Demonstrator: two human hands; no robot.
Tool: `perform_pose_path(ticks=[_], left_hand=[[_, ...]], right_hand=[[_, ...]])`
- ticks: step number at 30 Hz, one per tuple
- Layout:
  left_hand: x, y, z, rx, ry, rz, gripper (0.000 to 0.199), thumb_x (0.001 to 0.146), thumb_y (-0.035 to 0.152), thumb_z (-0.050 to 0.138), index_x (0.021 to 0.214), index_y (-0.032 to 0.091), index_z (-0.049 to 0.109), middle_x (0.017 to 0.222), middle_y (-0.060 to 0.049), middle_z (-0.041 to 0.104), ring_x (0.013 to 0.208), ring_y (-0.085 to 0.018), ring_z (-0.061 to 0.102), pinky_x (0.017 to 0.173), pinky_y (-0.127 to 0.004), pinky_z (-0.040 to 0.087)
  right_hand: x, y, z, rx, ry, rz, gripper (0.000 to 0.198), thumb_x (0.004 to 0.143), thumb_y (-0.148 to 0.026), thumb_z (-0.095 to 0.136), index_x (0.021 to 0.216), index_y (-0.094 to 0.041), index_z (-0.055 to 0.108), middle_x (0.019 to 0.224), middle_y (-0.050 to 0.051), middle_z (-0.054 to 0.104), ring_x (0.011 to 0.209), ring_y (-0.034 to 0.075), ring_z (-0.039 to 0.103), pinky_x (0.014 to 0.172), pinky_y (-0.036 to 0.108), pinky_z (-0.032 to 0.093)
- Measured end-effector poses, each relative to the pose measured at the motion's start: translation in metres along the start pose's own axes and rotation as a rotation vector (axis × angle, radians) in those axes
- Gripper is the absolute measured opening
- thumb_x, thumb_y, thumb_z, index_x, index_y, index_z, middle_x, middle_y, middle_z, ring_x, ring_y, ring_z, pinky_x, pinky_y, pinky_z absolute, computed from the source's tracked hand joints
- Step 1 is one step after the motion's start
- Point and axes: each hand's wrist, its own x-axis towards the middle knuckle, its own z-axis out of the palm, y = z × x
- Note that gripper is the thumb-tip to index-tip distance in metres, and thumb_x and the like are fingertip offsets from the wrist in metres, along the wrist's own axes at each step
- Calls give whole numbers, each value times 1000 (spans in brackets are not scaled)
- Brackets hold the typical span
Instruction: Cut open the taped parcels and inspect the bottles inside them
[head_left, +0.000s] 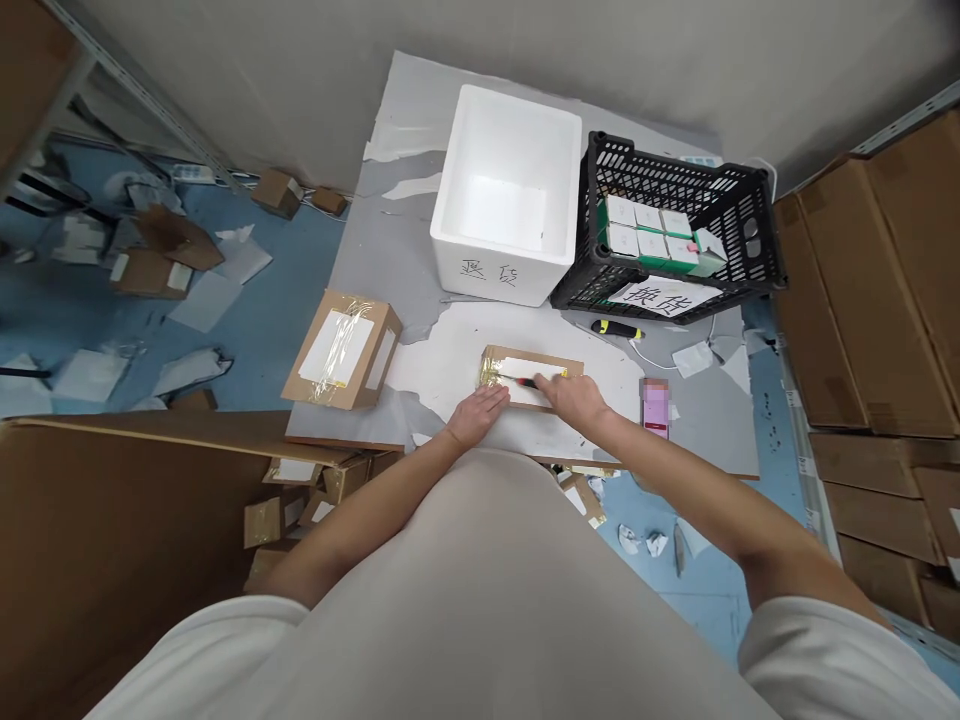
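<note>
A small brown cardboard box (534, 402) with a white label and clear tape lies on the table in front of me. My left hand (480, 412) rests against its front left corner, fingers stretched out. In my right hand (574, 400) is a slim tool (517, 380) with a red and black handle and a thin metal shaft. The hand is closed round the handle, and the shaft points left over the taped end of the box. Whether the tip goes into the tape is too small to tell.
A larger taped box (382, 362) stands left. Behind are a white foam bin (487, 272) and a black crate (577, 285) holding several small white-and-green boxes (651, 243). A black-and-yellow-handled tool (616, 329) and a phone (655, 405) lie right. Boxes and paper litter the floor.
</note>
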Motion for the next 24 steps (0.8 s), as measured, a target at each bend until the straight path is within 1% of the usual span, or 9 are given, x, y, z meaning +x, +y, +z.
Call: perform_pose_path(ticks=[4, 6, 8, 10, 14, 16, 19, 22, 24], left_hand=[[-1, 3, 1, 22, -6, 13, 41, 94, 15, 29, 121, 17, 59, 128, -12, 60, 129, -21, 48, 110, -45, 39], [0, 4, 1, 19, 4, 4, 41, 93, 15, 30, 121, 17, 59, 129, -12, 59, 129, -22, 47, 110, -46, 38], [1, 4, 2, 6, 16, -9, 40, 93, 14, 31, 122, 17, 59, 129, -12, 59, 129, -22, 48, 110, -47, 38], [3, 3, 4, 1, 20, -23, 40, 92, 13, 32, 121, 18, 59, 128, -12, 60, 128, -22, 49, 110, -46, 38], [4, 2, 5, 30, 5, -31, 40, 91, 13, 33, 121, 18, 59, 126, -11, 61, 126, -22, 51, 109, -46, 40], [4, 3, 3, 45, 0, -26, 40, 90, 11, 34, 120, 18, 60, 125, -10, 62, 124, -22, 52, 108, -45, 41], [8, 11, -7, 69, -11, -23, 38, 89, 11, 36, 116, 19, 62, 121, -11, 64, 120, -23, 55, 106, -43, 41], [17, 22, -22, 132, -80, -19, 27, 88, 20, 47, 109, 19, 64, 113, -12, 66, 110, -26, 61, 107, -47, 36], [28, 27, -33, 183, -113, -25, 33, 83, 31, 60, 113, 18, 61, 116, -15, 63, 111, -30, 59, 110, -52, 28]], right_hand=[[-12, 19, 7, 0, -38, -13, 35, 92, -14, 35, 126, -22, 43, 104, 15, 67, 86, 26, 68, 70, 34, 45], [-24, 34, 13, 6, -57, 28, 37, 92, -13, 36, 127, -22, 44, 102, 15, 68, 85, 26, 69, 69, 34, 45], [-42, 55, 22, -8, -100, 100, 37, 92, -13, 36, 128, -22, 44, 96, 15, 69, 82, 26, 69, 66, 33, 44], [-63, 78, 34, -24, -144, 161, 33, 93, -20, 38, 124, -23, 47, 93, 15, 69, 77, 26, 68, 64, 33, 43], [-98, 113, 60, 34, -118, 215, 31, 94, -26, 37, 123, -26, 49, 96, 13, 69, 74, 24, 67, 62, 33, 43], [-109, 120, 73, 189, -55, 221, 33, 94, -32, 37, 124, -28, 49, 98, 12, 69, 77, 24, 67, 62, 33, 44], [-115, 114, 95, 635, 71, 331, 43, 93, -41, 35, 133, -25, 44, 86, 7, 69, 67, 19, 65, 60, 30, 47], [-107, 88, 118, 1154, 160, 435, 58, 90, -46, 40, 143, -23, 31, 79, 2, 66, 48, 14, 58, 50, 28, 49], [-96, 66, 131, 1409, 236, 435, 67, 86, -50, 46, 146, -25, 28, 82, 2, 65, 45, 12, 56, 44, 28, 48]])
